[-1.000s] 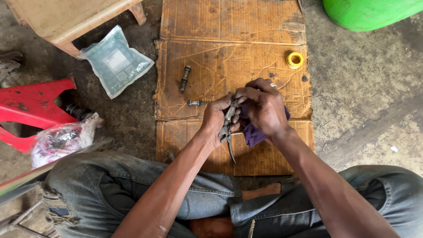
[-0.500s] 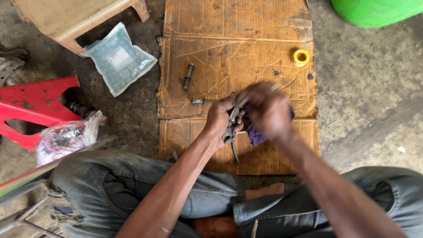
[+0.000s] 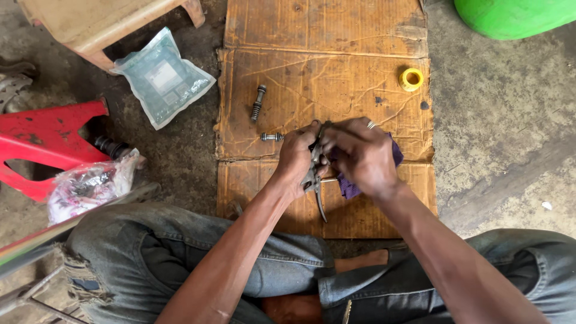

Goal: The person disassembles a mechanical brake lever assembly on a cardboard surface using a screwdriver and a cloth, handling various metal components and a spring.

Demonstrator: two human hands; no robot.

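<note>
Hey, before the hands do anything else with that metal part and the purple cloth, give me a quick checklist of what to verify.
1. Left hand grips the metal part: ok.
2. Right hand holds the purple cloth against it: ok.
3. Part stays over the cardboard: ok.
4. Two loose bolts lie apart from the hands: ok.
5. Yellow tape roll stands apart, unhandled: ok.
6. Part wiped clean: cannot tell, fingers hide it.

Over the cardboard (image 3: 324,78), the left hand (image 3: 297,157) grips a metal part (image 3: 316,174) while the right hand (image 3: 362,157) presses a purple rag (image 3: 348,185) against it. Two bolts (image 3: 258,103) lie just left of the hands, and a yellow roll (image 3: 411,79) sits well apart.
</note>
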